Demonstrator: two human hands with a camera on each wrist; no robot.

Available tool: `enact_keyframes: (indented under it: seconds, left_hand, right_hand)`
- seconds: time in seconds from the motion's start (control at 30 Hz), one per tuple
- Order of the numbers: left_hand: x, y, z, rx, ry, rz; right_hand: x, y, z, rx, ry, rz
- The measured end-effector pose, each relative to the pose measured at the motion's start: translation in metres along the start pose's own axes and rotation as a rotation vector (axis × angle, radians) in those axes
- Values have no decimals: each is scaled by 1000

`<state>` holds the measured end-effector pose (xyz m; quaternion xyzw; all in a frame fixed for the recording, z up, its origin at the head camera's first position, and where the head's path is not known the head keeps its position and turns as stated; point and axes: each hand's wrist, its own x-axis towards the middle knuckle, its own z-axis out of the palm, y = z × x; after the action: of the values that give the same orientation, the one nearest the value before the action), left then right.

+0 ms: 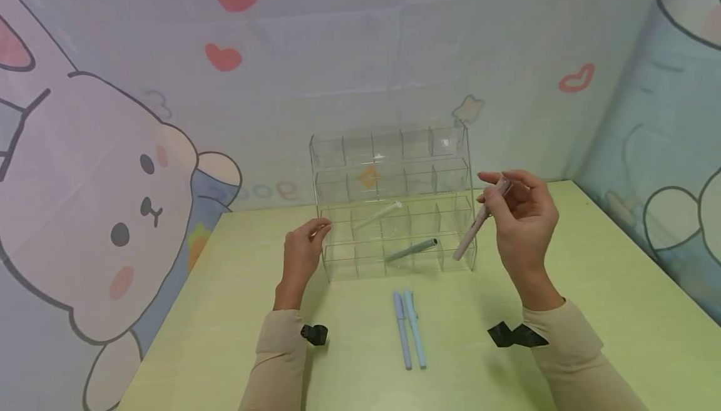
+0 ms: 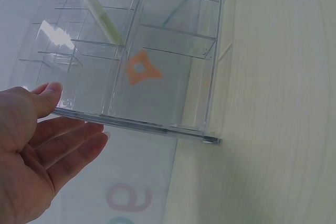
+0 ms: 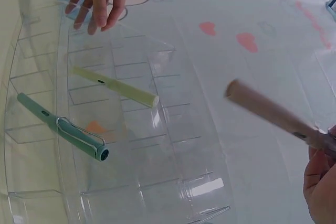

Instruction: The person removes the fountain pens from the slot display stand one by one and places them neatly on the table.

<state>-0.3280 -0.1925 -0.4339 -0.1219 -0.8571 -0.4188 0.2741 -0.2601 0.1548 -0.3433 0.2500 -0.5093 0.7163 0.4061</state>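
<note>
My left hand (image 1: pixel 305 245) pinches the left side edge of a clear tiered rack (image 1: pixel 388 164), thumb on one face and fingers behind in the left wrist view. In my right hand (image 1: pixel 524 214) is a dusty pink pen (image 1: pixel 472 233), pinched near its upper end and tilted, its lower end overlapping the rack's right side in the head view. A dark green pen (image 3: pixel 65 128) with a metal clip leans in the lowest tier. One tier higher, a pale green pen (image 3: pixel 118 87) lies slanted in a compartment.
On the yellow-green table (image 1: pixel 236 336), a lavender pen (image 1: pixel 402 333) and a light blue pen (image 1: pixel 415 331) lie side by side before the rack. Behind the rack hangs a cartoon-printed cloth (image 1: pixel 349 42), with more of it at both sides.
</note>
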Motion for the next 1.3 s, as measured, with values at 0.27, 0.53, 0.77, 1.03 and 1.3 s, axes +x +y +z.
enact_keyframes:
  seconds: [0.27,0.53,0.77,1.03,1.3]
  left_hand:
    - [1,-2,0,6,-4,-1]
    - [0,-2,1,10,-4,-13]
    - [1,0,1,3,3,-9]
    - [0,0,0,-6,0,-10]
    - [1,-2,1,-10,9,11]
  right_hand:
    - [-1,-2,-1,-51,-215,123]
    - [-1,1,-1,-71,-260,106]
    - [0,-3,0,-57,-213,136]
    - [1,-8,0,-277,-198,125]
    - [0,-11,-2,-360,-205,144]
